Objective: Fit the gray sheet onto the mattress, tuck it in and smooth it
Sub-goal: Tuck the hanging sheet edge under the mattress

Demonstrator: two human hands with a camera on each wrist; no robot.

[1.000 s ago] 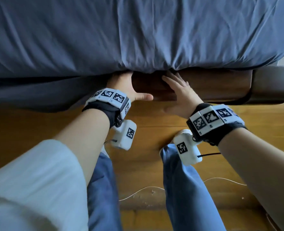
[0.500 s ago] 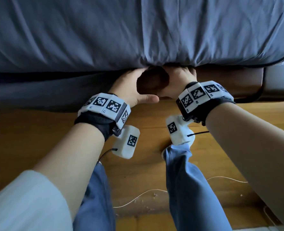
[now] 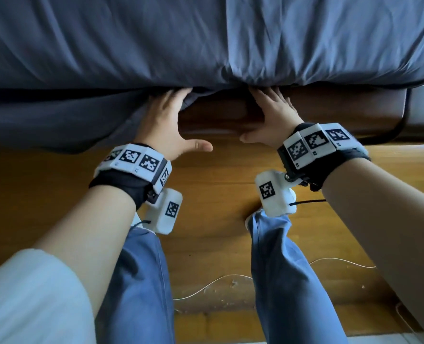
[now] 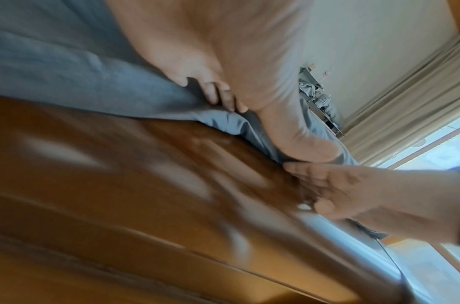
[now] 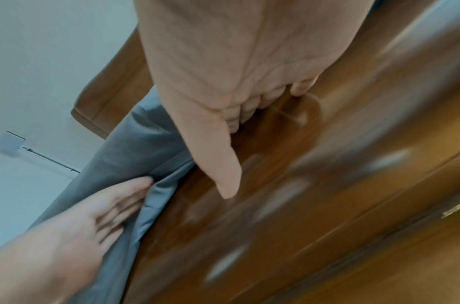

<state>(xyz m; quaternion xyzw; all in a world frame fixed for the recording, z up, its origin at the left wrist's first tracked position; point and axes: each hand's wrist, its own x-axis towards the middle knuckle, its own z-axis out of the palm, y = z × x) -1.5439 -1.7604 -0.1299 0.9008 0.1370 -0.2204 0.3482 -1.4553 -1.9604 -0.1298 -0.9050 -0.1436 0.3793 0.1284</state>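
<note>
The gray sheet [image 3: 206,40] covers the mattress top and side; a loose part [image 3: 56,120] still hangs over the bed's side at the left. My left hand [image 3: 165,117] presses that loose edge in under the mattress with straight fingers, thumb spread out. My right hand [image 3: 273,112] lies flat on the brown bed frame [image 3: 330,108], its fingertips hidden under the mattress edge. In the left wrist view the left hand [image 4: 223,61] pushes into the sheet [image 4: 68,78] and the right hand [image 4: 353,195] rests on the frame. The right wrist view shows the right hand [image 5: 223,61] on wood and the left hand [image 5: 81,222] against the sheet [image 5: 135,144].
I stand on a wooden floor [image 3: 218,182] close to the bed, my legs in blue trousers [image 3: 293,281]. A thin white cable [image 3: 218,281] lies on the floor by my feet. A black cable [image 3: 394,130] runs along the frame at the right.
Half a second ago my hands met at one spot under the mattress edge. Now they are spread apart, the left further left on the loose sheet, the right further right on the frame.
</note>
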